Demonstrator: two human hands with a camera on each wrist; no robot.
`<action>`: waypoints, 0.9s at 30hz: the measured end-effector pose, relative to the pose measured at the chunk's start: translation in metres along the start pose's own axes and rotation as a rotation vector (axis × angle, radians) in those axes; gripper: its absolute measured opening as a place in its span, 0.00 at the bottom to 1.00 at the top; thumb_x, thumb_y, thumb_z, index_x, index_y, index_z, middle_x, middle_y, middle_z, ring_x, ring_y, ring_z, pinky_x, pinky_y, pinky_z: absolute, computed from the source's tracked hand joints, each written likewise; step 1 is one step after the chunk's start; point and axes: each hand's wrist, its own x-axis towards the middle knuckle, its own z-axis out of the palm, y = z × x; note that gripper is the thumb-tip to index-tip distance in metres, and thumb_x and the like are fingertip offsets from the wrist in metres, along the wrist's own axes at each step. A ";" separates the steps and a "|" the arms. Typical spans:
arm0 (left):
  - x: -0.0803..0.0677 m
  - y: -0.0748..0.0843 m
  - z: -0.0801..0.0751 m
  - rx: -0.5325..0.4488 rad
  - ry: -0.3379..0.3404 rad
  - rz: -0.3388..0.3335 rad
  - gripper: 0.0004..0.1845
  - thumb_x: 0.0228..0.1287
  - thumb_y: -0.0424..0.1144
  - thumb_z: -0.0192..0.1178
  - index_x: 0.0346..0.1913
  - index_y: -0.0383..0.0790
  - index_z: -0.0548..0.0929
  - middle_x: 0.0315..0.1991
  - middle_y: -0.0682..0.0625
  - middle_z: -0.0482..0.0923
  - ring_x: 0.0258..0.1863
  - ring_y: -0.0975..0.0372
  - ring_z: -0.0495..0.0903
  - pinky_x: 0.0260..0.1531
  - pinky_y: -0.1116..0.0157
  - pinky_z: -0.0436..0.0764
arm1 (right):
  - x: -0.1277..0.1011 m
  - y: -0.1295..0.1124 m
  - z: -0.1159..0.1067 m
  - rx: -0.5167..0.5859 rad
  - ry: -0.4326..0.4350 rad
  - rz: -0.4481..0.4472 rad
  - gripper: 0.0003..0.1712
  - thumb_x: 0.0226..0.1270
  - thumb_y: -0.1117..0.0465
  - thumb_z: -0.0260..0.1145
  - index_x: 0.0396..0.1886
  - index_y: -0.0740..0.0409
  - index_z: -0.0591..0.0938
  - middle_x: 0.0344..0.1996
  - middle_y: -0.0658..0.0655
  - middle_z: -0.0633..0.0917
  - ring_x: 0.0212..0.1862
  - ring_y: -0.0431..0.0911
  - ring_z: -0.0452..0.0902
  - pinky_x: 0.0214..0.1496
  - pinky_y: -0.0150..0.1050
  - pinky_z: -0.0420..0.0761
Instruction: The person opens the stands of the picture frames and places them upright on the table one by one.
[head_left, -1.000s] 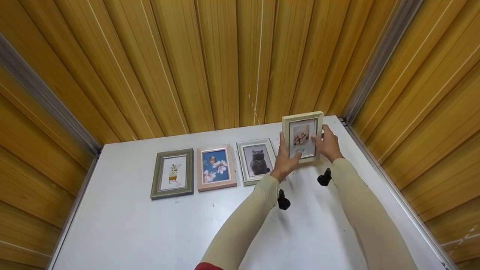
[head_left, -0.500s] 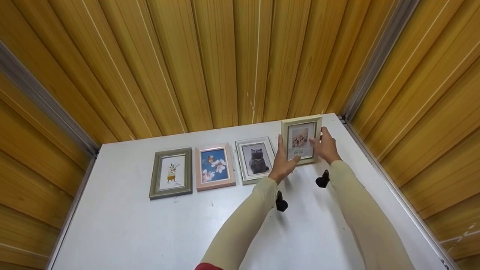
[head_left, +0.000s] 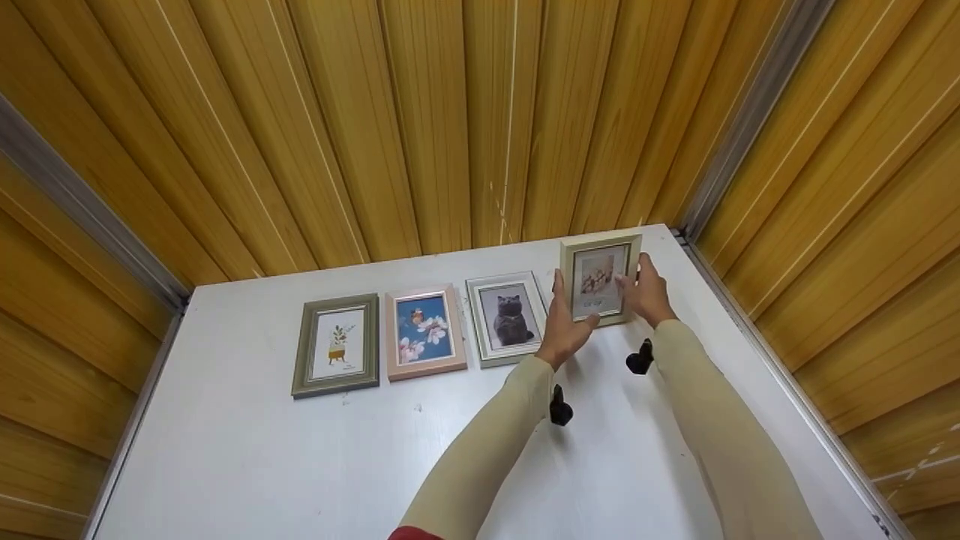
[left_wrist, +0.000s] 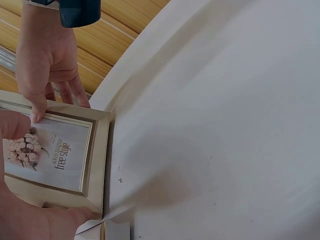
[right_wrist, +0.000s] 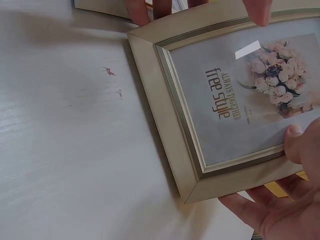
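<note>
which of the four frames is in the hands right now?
The cream frame with the bouquet print, rightmost in the row. The left hand and right hand grip its sides; the green, pink and cat frames lie untouched.

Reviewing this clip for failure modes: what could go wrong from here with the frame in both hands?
1. The cream frame is held only at its side edges by the left hand and right hand; it could slip and drop onto the white table.
2. It sits close to the cat frame; lowering it may knock or overlap that one.
</note>
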 end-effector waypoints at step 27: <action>0.005 0.001 -0.007 0.010 -0.008 -0.016 0.57 0.65 0.34 0.67 0.84 0.50 0.37 0.80 0.46 0.57 0.75 0.54 0.63 0.73 0.52 0.62 | 0.007 0.003 0.005 0.007 0.030 -0.004 0.25 0.83 0.59 0.54 0.72 0.60 0.60 0.66 0.73 0.74 0.66 0.67 0.74 0.64 0.64 0.74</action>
